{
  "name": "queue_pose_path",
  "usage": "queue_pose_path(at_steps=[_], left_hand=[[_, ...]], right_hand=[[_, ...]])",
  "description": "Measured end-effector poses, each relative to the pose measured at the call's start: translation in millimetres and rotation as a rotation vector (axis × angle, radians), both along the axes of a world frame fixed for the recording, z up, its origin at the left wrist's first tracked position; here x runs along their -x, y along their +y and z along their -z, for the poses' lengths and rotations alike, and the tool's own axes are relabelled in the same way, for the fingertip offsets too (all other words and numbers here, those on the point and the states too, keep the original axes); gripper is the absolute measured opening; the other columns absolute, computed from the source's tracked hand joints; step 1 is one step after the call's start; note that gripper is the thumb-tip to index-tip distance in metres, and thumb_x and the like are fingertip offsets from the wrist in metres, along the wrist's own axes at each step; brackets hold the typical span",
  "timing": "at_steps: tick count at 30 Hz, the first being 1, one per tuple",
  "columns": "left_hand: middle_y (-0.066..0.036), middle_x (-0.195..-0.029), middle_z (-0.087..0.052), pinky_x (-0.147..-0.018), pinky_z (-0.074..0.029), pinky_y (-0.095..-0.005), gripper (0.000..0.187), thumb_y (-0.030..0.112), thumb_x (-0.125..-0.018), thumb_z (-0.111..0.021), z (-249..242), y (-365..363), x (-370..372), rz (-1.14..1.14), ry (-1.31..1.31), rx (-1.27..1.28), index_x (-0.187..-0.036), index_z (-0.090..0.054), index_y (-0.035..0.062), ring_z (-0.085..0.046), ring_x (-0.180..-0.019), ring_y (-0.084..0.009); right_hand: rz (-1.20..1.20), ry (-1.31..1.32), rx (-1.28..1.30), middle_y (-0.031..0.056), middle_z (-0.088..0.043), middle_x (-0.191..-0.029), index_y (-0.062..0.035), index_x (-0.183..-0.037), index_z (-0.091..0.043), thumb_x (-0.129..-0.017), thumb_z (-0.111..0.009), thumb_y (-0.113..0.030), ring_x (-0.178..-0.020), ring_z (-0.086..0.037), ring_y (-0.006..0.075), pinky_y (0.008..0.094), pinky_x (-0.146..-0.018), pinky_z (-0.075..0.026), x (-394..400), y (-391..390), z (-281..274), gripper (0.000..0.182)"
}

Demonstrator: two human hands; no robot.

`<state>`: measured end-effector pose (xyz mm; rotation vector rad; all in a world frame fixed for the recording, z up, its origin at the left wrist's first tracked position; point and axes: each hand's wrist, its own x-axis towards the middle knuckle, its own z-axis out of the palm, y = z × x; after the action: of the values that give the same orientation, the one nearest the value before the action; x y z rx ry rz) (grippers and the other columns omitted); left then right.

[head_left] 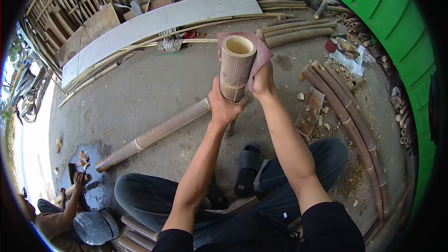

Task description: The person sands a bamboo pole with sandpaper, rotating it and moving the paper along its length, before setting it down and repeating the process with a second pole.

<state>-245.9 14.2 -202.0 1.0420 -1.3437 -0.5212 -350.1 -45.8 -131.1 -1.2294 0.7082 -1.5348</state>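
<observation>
A short bamboo tube stands upright in front of me, its hollow open end facing up. My left hand is closed round its lower end, near the node ring. A reddish-pink sheet, like sandpaper, wraps behind the tube's upper right side. My right hand presses that sheet against the tube from the right; its fingers are largely hidden behind the sheet. Below and to the left, a long bamboo pole lies on the concrete floor.
Long bamboo poles curve along the right, beside a wooden block and shavings. A white board and more bamboo lie ahead. At lower left a co-worker sits near a dark bucket. A green wall stands right.
</observation>
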Motion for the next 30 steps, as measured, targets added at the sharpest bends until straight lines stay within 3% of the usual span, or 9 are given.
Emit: queue_pose_path(at_steps=[2, 6, 10, 14, 16, 19, 21, 24, 30], left_hand=[[-0.023, -0.095, -0.071, -0.08, -0.056, -0.042, 0.058, 0.017, -0.064, -0.088, 1.0, 4.8, -1.0, 0.116, -0.024, -0.047, -0.107, -0.052, 0.0002, -0.073, -0.09, -0.0377], [-0.014, -0.104, -0.072, -0.089, -0.053, -0.0386, 0.06, 0.015, -0.067, -0.087, -1.3, 1.0, -5.8, 0.098, 0.032, -0.028, -0.116, -0.057, -0.0009, -0.068, -0.096, -0.0215], [-0.025, -0.111, -0.069, -0.096, -0.052, -0.0414, 0.081, 0.012, -0.067, -0.083, 3.9, 13.5, -9.8, 0.12, -0.097, -0.074, -0.131, -0.036, -0.0032, -0.069, -0.107, -0.0351], [-0.024, -0.125, -0.064, -0.106, -0.046, -0.0441, 0.114, 0.031, -0.067, -0.082, -9.7, 13.1, -40.1, 0.428, 0.294, 0.021, -0.152, -0.015, -0.0043, -0.061, -0.123, -0.0363], [-0.022, -0.13, -0.062, -0.108, -0.044, -0.0436, 0.115, 0.04, -0.066, -0.08, -53.6, 14.8, -60.1, 0.478, 0.375, 0.044, -0.156, -0.023, -0.0045, -0.058, -0.127, -0.0334], [-0.021, -0.135, -0.06, -0.108, -0.045, -0.0422, 0.094, 0.037, -0.069, -0.086, -115.3, -0.5, -67.4, 0.392, -0.13, 0.177, -0.145, -0.048, -0.0038, -0.058, -0.128, -0.0303], [-0.022, -0.137, -0.06, -0.108, -0.045, -0.0423, 0.088, 0.036, -0.07, -0.087, -120.5, -7.2, -70.6, 0.357, -0.226, 0.14, -0.14, -0.054, -0.0039, -0.058, -0.129, -0.0304], [-0.019, -0.132, -0.065, -0.101, -0.05, -0.0365, 0.077, 0.03, -0.074, -0.091, -142.0, -17.8, -65.7, 0.416, -0.045, 0.459, -0.134, -0.058, -0.0055, -0.064, -0.118, -0.0267], [-0.012, -0.094, -0.075, -0.077, -0.051, -0.0283, 0.018, 0.011, -0.096, -0.07, -167.3, -32.1, -91.3, 0.323, -0.545, 0.341, -0.103, -0.076, -0.0036, -0.066, -0.083, -0.0157]], right_hand=[[-0.131, -0.172, 0.057, 0.0148, -0.071, -0.117, -0.0008, -0.131, -0.058, -0.111, -0.027, -0.049, -0.103, -0.07, 0.024, 0.0381, -0.095, -0.056, 8.5, 4.1, -14.2, 0.061], [0.193, 0.31, 0.223, 0.0134, -0.069, -0.123, 0.0, -0.136, -0.055, -0.11, -0.032, -0.037, -0.11, -0.069, 0.0259, 0.0379, -0.099, -0.054, -16.4, 40.8, 27.5, 0.051], [0.033, -0.001, 0.027, 0.0099, -0.068, -0.121, 0.0003, -0.139, -0.052, -0.111, -0.033, -0.032, -0.107, -0.068, 0.0191, 0.0343, -0.094, -0.055, -5.4, 47.8, -23.4, 0.047], [0.337, 0.077, 0.097, 0.0094, -0.066, -0.075, 0.0003, -0.089, -0.066, -0.112, -0.018, -0.053, -0.07, -0.061, 0.0187, 0.0375, -0.069, -0.05, -25.3, 47.7, 15.0, 0.075], [0.349, 0.48, 0.019, 0.0141, -0.065, -0.073, -0.0004, -0.09, -0.068, -0.112, -0.02, -0.053, -0.071, -0.064, 0.0223, 0.039, -0.072, -0.05, -14.4, 52.3, 54.0, 0.074], [0.204, 0.413, -0.194, 0.0149, -0.067, -0.079, -0.0003, -0.097, -0.068, -0.112, -0.021, -0.05, -0.076, -0.066, 0.0226, 0.0369, -0.074, -0.051, -36.0, 66.1, 38.8, 0.07], [0.073, -0.164, -0.061, 0.0075, -0.068, -0.089, 0.0021, -0.104, -0.063, -0.112, -0.028, -0.05, -0.082, -0.06, 0.0107, 0.0287, -0.078, -0.048, -53.6, 72.8, 2.2, 0.064], [0.182, 0.054, 0.353, 0.0099, -0.068, -0.092, 0.0018, -0.112, -0.06, -0.113, -0.028, -0.046, -0.087, -0.064, 0.0134, 0.0305, -0.079, -0.049, -59.1, 68.6, -8.2, 0.058], [0.195, 0.217, 0.099, 0.025, -0.066, -0.089, 0.0006, -0.108, -0.062, -0.109, -0.034, -0.03, -0.084, -0.069, 0.0427, 0.0452, -0.075, -0.053, -68.7, 55.7, 56.9, 0.042]])
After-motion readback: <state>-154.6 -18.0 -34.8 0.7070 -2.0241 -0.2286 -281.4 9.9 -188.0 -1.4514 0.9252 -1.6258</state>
